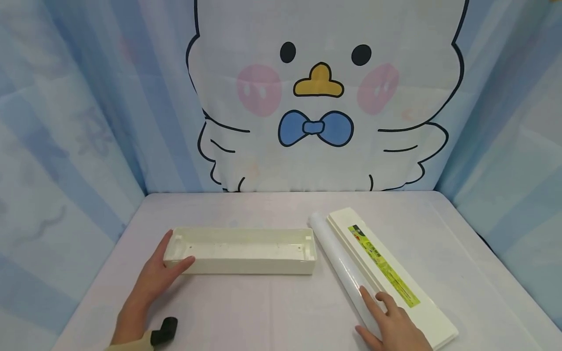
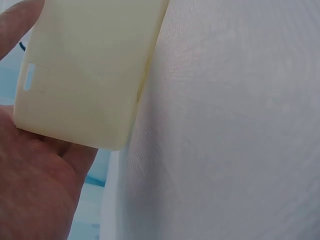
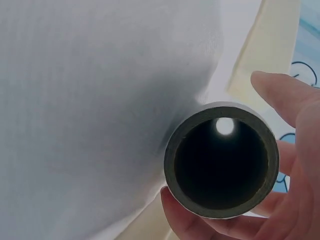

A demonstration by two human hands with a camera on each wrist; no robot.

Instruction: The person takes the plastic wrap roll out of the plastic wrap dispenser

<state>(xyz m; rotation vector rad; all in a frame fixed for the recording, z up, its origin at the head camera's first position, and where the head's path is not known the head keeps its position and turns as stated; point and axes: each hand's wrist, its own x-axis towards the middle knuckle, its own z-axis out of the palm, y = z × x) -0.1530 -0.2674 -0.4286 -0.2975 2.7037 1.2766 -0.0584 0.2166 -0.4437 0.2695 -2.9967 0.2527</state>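
A long cream plastic box [image 1: 246, 266] lies open side up on the table, left of the middle. My left hand [image 1: 151, 280] holds its left end, thumb on the front wall and fingers at the far side; the left wrist view shows the box end [image 2: 80, 75] close up. At the right lies a glossy white roll of cling film [image 1: 340, 261], slanting away from me. Over its near end is my right hand [image 1: 391, 324]. Its fingers lie along one side of the hollow tube end [image 3: 171, 165], while the thumb [image 3: 280, 92] stands apart from it.
A long cream lid [image 1: 395, 248] with a yellow-green label lies right alongside the roll. All rest on a white cloth-covered table [image 1: 246, 312]. A curtain with a cartoon bird [image 1: 316, 161] hangs behind, and blue-white curtains [image 1: 66, 170] stand at both sides.
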